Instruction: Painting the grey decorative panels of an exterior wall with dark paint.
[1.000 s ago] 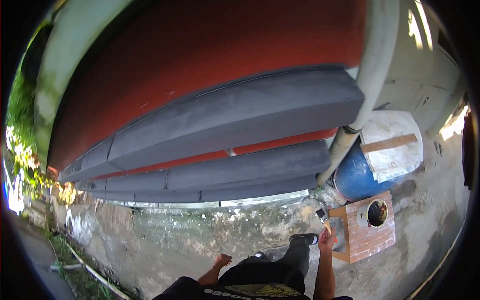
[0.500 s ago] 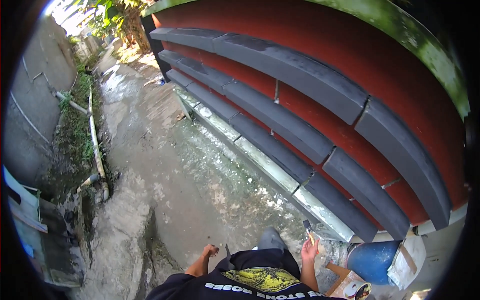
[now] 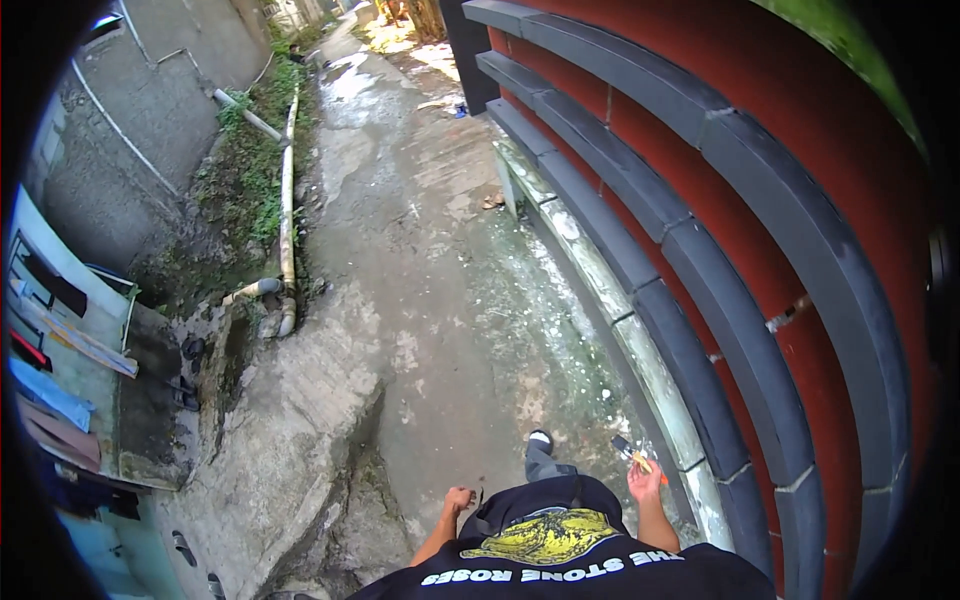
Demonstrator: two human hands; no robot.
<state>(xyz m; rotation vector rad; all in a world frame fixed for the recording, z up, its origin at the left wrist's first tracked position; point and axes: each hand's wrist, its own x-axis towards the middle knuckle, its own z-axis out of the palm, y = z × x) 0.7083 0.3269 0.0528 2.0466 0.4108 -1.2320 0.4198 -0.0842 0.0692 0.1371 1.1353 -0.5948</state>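
My right hand (image 3: 645,482) is closed around a paintbrush (image 3: 641,462) with a yellowish handle. Its dark bristle end points up and forward, away from me, apart from the wall. Just right of it runs the pale, paint-spotted ledge (image 3: 655,378) at the foot of a red wall (image 3: 745,395) with dark grey raised bands (image 3: 790,220). On my other side, my left hand (image 3: 460,497) hangs low by my waist with its fingers curled in, and I see nothing in it. One foot (image 3: 541,441) is ahead of me on the concrete path (image 3: 430,330).
Along the left runs a pale pipe (image 3: 288,215) beside weeds (image 3: 265,215) and a grey wall (image 3: 150,120). Nearer, a rough raised concrete slab (image 3: 300,410) edges the path. Cloths hang (image 3: 55,395) at the far left, and sandals (image 3: 184,548) lie below.
My view has swung left, so the banded wall sits further right and the path is more central. The blue barrel and the bucket have left view. A foot has come forward.
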